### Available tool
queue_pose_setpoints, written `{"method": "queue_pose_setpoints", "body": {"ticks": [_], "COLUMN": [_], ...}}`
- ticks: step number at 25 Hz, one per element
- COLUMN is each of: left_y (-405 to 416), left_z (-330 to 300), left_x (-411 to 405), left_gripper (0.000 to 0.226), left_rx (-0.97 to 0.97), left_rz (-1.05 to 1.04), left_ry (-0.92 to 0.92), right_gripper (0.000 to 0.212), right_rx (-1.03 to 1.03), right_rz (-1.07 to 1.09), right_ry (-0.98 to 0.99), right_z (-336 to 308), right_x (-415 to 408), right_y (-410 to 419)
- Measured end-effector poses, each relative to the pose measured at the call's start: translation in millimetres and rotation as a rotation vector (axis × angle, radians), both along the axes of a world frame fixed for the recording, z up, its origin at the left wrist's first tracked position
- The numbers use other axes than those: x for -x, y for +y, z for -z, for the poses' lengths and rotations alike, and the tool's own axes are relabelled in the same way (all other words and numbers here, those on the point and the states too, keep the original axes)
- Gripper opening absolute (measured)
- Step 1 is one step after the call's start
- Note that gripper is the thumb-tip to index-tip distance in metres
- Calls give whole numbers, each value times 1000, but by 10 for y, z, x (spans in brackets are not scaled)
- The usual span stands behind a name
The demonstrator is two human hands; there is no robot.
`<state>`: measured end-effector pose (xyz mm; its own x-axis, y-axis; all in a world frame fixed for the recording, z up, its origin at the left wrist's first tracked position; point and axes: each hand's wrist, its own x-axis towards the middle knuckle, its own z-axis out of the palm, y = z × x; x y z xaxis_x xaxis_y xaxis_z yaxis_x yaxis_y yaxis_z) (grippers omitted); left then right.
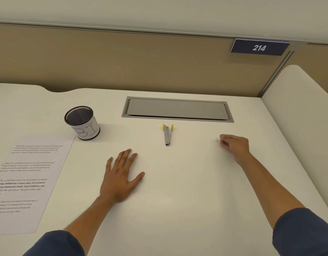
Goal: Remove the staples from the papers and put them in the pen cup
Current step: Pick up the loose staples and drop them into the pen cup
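Note:
A black mesh pen cup [82,122] with a white paper label stands upright at the left of the white desk. Printed papers [28,179] lie flat at the left edge, in front of the cup. A grey staple remover with yellow tips [167,134] lies in the middle of the desk. My left hand [121,176] rests flat on the desk with its fingers spread, holding nothing. My right hand [234,145] is at the right, its fingertips pinched at a small pale clump [217,139] on the desk; whether that clump is staples I cannot tell.
A grey cable hatch [178,109] is set into the desk behind the staple remover. A beige partition stands at the back with a sign reading 214 [259,47]. A white side panel [298,100] rises at the right.

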<state>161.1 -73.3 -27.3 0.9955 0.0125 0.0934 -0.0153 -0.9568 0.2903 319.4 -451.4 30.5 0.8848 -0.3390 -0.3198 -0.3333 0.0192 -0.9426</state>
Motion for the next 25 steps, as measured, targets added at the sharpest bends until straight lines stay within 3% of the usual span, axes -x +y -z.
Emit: {"method": "queue_pose_setpoints", "body": {"ticks": [3,8,18,25], "left_y": [-4,5,4,5], "left_z": [-16,-16,-23,-13], "left_x": [-2,-2,-1,-7], "left_gripper": [74,73,75,75], "left_rx": [-4,10,-1,22], "left_rz": [3,-1,8,20], "left_ry": [3,-17,4,7], "right_gripper": [6,9,8,10], "right_rx": [-386,-604,-735,-668], "right_rz": [-23,-153,-417,-576], "right_ry": [42,7,15,69], "right_z": [-144,-298,-590,-745], "right_x": [17,69,113,57], "right_y": [138,648,2247,3401]}}
